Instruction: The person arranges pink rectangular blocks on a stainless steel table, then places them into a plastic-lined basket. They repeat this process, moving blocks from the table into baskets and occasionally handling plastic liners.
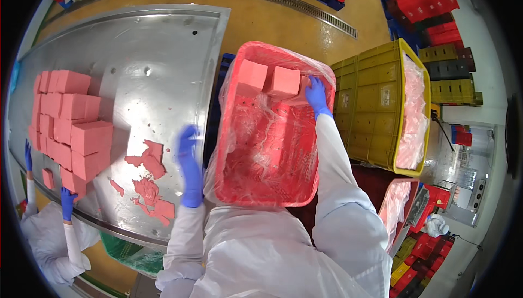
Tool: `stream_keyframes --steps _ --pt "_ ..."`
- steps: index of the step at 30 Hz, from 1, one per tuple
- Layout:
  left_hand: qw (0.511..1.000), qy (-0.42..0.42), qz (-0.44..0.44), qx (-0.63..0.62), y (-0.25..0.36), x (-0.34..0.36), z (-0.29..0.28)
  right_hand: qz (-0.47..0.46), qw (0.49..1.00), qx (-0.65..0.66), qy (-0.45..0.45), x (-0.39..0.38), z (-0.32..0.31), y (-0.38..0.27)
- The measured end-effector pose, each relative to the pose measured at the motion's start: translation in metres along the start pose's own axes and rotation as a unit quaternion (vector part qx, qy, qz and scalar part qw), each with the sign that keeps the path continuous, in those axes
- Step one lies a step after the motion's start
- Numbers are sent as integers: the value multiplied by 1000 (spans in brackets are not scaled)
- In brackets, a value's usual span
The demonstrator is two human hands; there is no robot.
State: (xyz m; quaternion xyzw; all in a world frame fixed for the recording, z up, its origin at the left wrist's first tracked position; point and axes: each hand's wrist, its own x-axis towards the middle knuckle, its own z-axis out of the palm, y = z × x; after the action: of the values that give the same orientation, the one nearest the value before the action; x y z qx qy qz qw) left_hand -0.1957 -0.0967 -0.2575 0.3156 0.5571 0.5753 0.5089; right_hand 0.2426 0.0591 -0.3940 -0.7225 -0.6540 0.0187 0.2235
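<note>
Inside a red plastic crate (317, 181) lined with clear film, three pink blocks stand in a row along the far wall: a left block (252, 78), a middle block (285, 82) and a right block (297, 99). My right hand (316, 95), in a blue glove, grips the right block at the far right corner and partly covers it. My left hand (189, 167), also blue-gloved, is slightly blurred over the right edge of the metal table (158, 69). Its fingers are extended and nothing shows in them. Pink scraps (150, 189) lie on the table to its left.
A stack of pink blocks (71, 118) stands on the table's left side. At the table's near left edge, a co-worker's blue-gloved hand (67, 202) touches a block. A yellow crate (365, 107) with film-wrapped contents stands right of the red crate. A green crate (128, 251) sits below the table edge.
</note>
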Motion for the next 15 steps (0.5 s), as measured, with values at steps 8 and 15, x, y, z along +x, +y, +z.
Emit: stream_keyframes --steps 8,15 --pt "862 -129 -436 -225 -179 -7 238 115 947 2 -300 1 -30 -68" --pt "785 -110 -491 -362 -224 -19 264 175 893 174 -376 11 109 62"
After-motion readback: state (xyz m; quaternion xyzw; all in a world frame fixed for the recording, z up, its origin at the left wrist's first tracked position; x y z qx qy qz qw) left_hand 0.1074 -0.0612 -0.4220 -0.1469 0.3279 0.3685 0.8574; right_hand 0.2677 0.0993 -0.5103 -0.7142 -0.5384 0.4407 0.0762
